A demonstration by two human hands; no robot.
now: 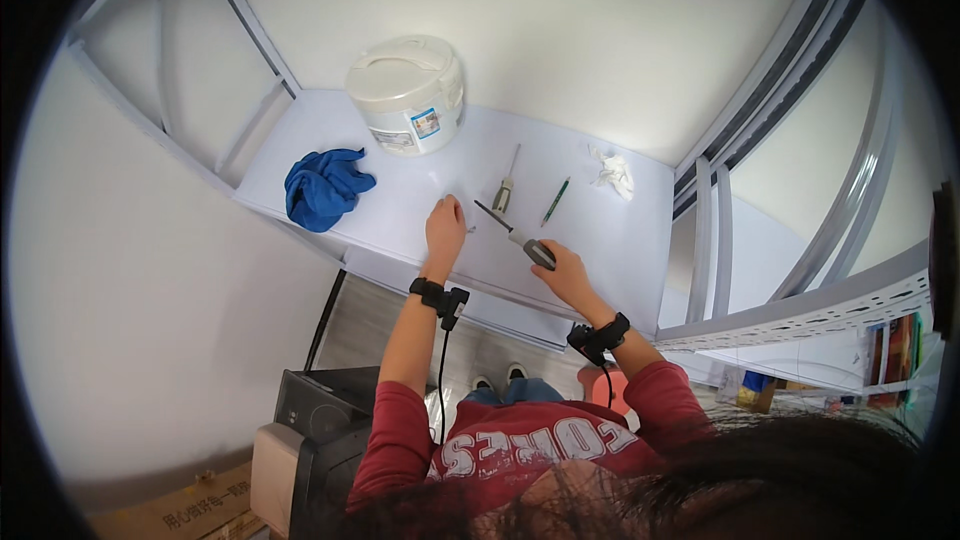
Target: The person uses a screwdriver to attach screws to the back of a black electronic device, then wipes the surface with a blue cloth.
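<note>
My right hand grips a screwdriver by its grey and white handle. The dark shaft slants up and left over the white table, its tip close to my left hand. Fingers curled together, my left hand rests low over the table; what it may hold is hidden. A tiny object shows just right of those fingers, too small to name. Beyond the held tool lies a second screwdriver, its shaft pointing away from me. To its right is a green pencil.
A white rice cooker stands at the back left of the table. Nearer the left edge lies a crumpled blue cloth. A crumpled white tissue is at the far right. Metal frame posts border the right side.
</note>
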